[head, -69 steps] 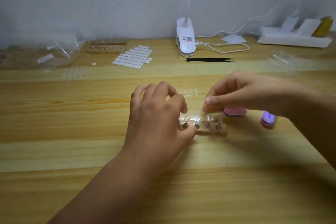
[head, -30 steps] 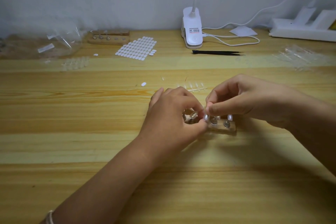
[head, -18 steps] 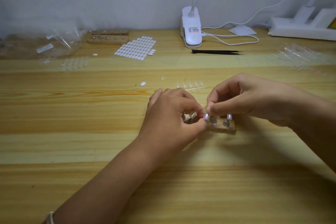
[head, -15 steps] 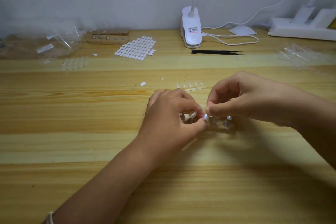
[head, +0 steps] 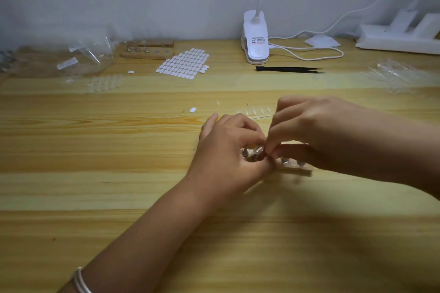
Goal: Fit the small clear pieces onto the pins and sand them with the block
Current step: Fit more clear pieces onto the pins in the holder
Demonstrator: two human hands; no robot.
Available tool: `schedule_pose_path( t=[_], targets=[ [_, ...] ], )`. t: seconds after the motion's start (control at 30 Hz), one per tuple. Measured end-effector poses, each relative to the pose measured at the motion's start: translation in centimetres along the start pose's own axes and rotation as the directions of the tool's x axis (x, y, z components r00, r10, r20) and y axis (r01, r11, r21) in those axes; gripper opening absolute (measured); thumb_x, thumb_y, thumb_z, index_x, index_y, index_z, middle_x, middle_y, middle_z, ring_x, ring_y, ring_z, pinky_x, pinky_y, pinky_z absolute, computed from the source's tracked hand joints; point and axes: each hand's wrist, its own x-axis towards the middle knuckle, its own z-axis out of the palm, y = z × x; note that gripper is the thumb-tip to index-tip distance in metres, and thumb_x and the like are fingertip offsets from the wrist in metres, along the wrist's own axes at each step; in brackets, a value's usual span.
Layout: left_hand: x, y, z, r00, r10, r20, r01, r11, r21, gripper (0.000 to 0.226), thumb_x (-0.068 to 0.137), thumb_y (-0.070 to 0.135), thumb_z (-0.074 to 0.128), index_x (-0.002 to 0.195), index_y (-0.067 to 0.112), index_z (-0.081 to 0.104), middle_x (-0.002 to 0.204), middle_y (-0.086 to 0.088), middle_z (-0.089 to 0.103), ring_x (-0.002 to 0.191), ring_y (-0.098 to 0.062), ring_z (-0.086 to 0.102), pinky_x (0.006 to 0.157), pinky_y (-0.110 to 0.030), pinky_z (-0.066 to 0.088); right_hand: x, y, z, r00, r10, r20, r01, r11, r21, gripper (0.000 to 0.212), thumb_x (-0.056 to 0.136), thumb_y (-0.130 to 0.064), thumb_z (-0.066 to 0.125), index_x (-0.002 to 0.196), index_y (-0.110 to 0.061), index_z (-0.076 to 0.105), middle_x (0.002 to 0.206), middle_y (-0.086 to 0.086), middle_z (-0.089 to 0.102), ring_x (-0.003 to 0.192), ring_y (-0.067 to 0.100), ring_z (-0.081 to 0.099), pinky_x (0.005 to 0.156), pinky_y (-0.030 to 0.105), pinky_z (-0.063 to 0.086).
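A small wooden pin holder (head: 295, 167) with metal pins lies on the table, its left end hidden under my hands. My left hand (head: 228, 152) curls round that left end, thumb and forefinger at a pin topped by a small clear piece (head: 258, 149). My right hand (head: 321, 133) reaches in from the right and pinches at the same spot, fingertips touching the left hand's. A strip of small clear pieces (head: 256, 112) lies just behind the hands. No sanding block is in view.
Far left are a second wooden pin holder (head: 146, 51), a sheet of white adhesive tabs (head: 183, 63), a plastic bag (head: 78, 58) and clear pieces (head: 104, 83). A clip lamp (head: 256, 38), black tweezers (head: 288, 69), a power strip (head: 400, 38) and clear strips (head: 397, 76) stand at the back right.
The pink and purple items beside the holder are no longer visible. Both hands closed in on the holder's left pins; the right fingertips shifted slightly left to meet the left hand.
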Motion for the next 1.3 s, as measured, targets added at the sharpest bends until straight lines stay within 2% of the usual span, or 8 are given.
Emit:
schedule_pose_path(
  t=[0.23,0.4,0.7,0.77,0.87,0.93,1.07,1.3],
  targets=[
    [-0.1,-0.3,-0.2,1.0,0.012,0.016,-0.012,1.0,-0.013,0.012,0.078,0.033,0.075,0.08,0.021,0.076,0.093,0.01,0.066,0.1,-0.007,0.059,0.118,-0.05,0.013,0.1,0.1,-0.1,0.987,-0.161,-0.009,0.159,0.983,-0.096,0.01,0.092,-0.012,0.069,0.084,-0.012,0.074,0.071,-0.005,0.061,0.072,0.019,0.05,0.063,0.026,0.039],
    [-0.1,-0.2,-0.2,1.0,0.01,0.026,-0.01,1.0,-0.005,0.014,0.077,0.035,0.073,0.079,0.022,0.076,0.093,0.01,0.066,0.1,-0.008,0.059,0.117,-0.049,0.014,0.2,0.5,0.1,0.98,-0.199,-0.009,0.198,0.979,-0.052,0.017,0.092,-0.019,0.06,0.084,-0.013,0.074,0.072,-0.006,0.06,0.072,0.019,0.049,0.062,0.03,0.043],
    [-0.3,0.2,0.1,1.0,0.018,-0.003,-0.018,0.999,0.049,0.021,0.077,0.043,0.067,0.077,0.022,0.07,0.097,0.012,0.065,0.1,-0.004,0.057,0.118,-0.046,0.016,0.8,-0.1,-1.5,0.989,-0.105,0.106,0.124,0.973,-0.195,0.014,0.092,-0.039,0.064,0.093,-0.031,0.075,0.086,-0.016,0.069,0.09,0.014,0.055,0.079,0.034,0.047],
    [-0.3,0.1,-0.1,0.999,0.023,-0.028,-0.021,0.998,0.055,0.012,0.08,0.04,0.073,0.079,0.029,0.067,0.101,0.014,0.061,0.103,-0.004,0.054,0.115,-0.046,0.02,1.5,0.7,-2.7,0.999,-0.048,0.017,0.05,0.995,-0.086,0.022,0.089,-0.041,0.06,0.094,-0.029,0.077,0.087,-0.015,0.07,0.089,0.014,0.059,0.077,0.035,0.051],
    [-0.3,-0.2,-0.8,0.999,-0.031,-0.017,0.032,0.997,0.069,0.04,0.069,0.047,0.079,0.103,0.033,0.064,0.111,0.018,0.051,0.11,-0.005,0.047,0.106,-0.038,0.034,3.1,3.2,-3.3,0.981,0.098,-0.167,-0.098,0.995,0.008,0.013,0.091,-0.026,0.067,0.096,-0.021,0.078,0.088,-0.006,0.072,0.086,0.02,0.064,0.077,0.038,0.051],
    [-0.2,-0.7,-1.6,0.998,-0.067,-0.022,0.068,0.996,0.062,0.057,0.062,0.05,0.08,0.112,0.031,0.058,0.112,0.019,0.05,0.109,-0.004,0.046,0.104,-0.035,0.036,4.6,4.2,-2.2,0.982,0.167,-0.085,-0.165,0.986,0.027,0.011,0.089,-0.02,0.073,0.1,-0.019,0.077,0.091,-0.005,0.07,0.089,0.019,0.064,0.078,0.03,0.047],
    [-0.5,-1.9,-2.3,0.997,-0.076,-0.006,0.075,0.966,0.246,0.069,0.064,0.064,0.068,0.122,0.029,0.054,0.12,0.019,0.046,0.116,0.002,0.038,0.116,-0.035,0.019,6.4,4.1,0.8,0.974,0.2,0.109,-0.21,0.974,0.084,0.037,0.078,-0.034,0.084,0.111,-0.024,0.071,0.098,-0.007,0.063,0.092,0.012,0.055,0.08,0.027,0.043],
    [-0.3,-2.1,-2.3,0.996,-0.063,0.061,0.041,0.949,0.314,0.078,0.062,0.076,0.041,0.127,0.036,0.053,0.127,0.026,0.044,0.126,0.009,0.033,0.121,-0.04,-0.002,6.4,4.7,2.0,0.986,0.166,-0.003,-0.162,0.969,0.185,0.03,0.075,-0.042,0.084,0.098,-0.024,0.077,0.094,-0.008,0.064,0.084,0.01,0.058,0.078,0.029,0.047]
  ],
)
